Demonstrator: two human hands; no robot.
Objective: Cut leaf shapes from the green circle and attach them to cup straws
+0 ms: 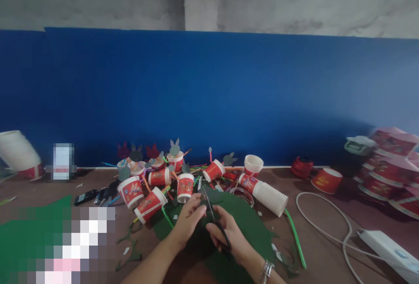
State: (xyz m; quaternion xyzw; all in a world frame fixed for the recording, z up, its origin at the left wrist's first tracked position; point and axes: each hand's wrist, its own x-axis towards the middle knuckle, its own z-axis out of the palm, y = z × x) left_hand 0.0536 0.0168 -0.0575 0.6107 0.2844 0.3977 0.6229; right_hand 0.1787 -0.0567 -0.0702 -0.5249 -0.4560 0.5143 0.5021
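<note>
Presently, both hands are positioned over the dark green sheet (253,227) at the near middle of the brown surface (275,271). By the left hand (190,217), a small dark piece (203,203) is held in a narrow pinch, with thumb and fingers brought close together. By the right hand (229,230), black-handled scissors (213,216) are gripped, the fingers being curled around the handles. The blades are directed toward the far side and lie just beside the left fingertips, at the dark piece; whether they are parted or closed upon it cannot be told. A metal bracelet (266,271) is worn on the right wrist.

Beyond the hands, red-and-white paper cups (131,191) are spread in a tangled group, some tipped over, some upright. Grey and dark red animal-head cutouts (174,147) are seen at several of the far cups. Just right of the group, a stack of nested cups (270,197) is laid on its side, and near it a bright green strip (296,240) is placed. Green offcuts (132,255) are scattered left of the hands. At far left, a small black device (85,197) is noted; at near right, a white power strip (389,249) is recorded.
</note>
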